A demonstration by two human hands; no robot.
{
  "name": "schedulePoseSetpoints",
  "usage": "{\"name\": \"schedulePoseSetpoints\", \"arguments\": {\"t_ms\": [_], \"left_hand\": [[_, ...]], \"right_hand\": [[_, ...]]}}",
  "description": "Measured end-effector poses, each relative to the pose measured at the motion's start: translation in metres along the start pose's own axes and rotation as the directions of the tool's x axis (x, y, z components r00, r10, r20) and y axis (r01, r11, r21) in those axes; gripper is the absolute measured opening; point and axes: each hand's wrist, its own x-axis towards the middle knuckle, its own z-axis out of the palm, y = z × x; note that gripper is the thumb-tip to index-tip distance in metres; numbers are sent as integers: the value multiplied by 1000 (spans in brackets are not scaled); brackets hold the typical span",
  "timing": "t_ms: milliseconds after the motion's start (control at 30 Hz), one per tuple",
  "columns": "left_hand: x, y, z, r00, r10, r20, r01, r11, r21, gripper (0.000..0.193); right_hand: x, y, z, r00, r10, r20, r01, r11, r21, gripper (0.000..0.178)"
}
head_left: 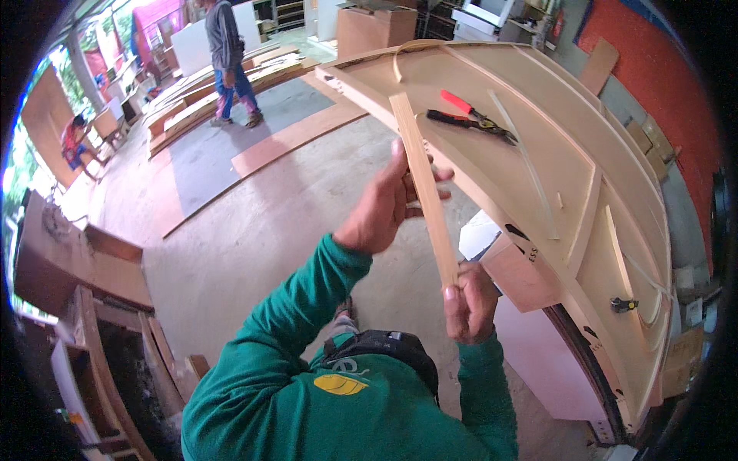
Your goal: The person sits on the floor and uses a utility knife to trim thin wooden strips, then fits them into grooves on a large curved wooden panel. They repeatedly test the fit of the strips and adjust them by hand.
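A long, narrow flat strip of light wood [425, 184] slants upward in front of me, away from my body. Its lower end is pinched between the thumb and fingers of my right hand [473, 303]. My left hand [380, 201] is beside the strip's upper half, its fingers spread behind the wood and its thumb along the left edge; the strip hides part of those fingers. Beyond it, pliers [484, 124] with one red and one black handle lie on a large curved wooden frame panel [530, 146].
Thin strips [526, 157] and a small black-and-yellow tool [623, 305] lie on the panel. A pale box-like piece [523, 269] is under its near edge. Stacked boards [207, 100] and a standing person [227, 58] are at the far left; wooden furniture parts [84, 269] stand left.
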Motion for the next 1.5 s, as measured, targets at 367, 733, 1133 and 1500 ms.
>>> {"name": "schedulePoseSetpoints", "arguments": {"t_ms": [367, 733, 1133, 1500], "left_hand": [[-11, 48, -97, 823, 271, -499, -220, 962, 158, 41], [-60, 108, -254, 735, 329, -593, -461, 884, -81, 52], [-78, 128, -370, 742, 375, -556, -466, 884, -26, 43], [-74, 135, -378, 762, 483, -432, -360, 870, 337, 39]], "right_hand": [[-83, 2, 52, 982, 134, 136, -132, 991, -26, 21], [-18, -20, 143, 942, 45, 334, 23, 980, -198, 15], [8, -12, 224, 825, 504, 254, -498, 862, -95, 25], [15, -8, 251, 740, 672, 1, -668, 736, 108, 19]]}}
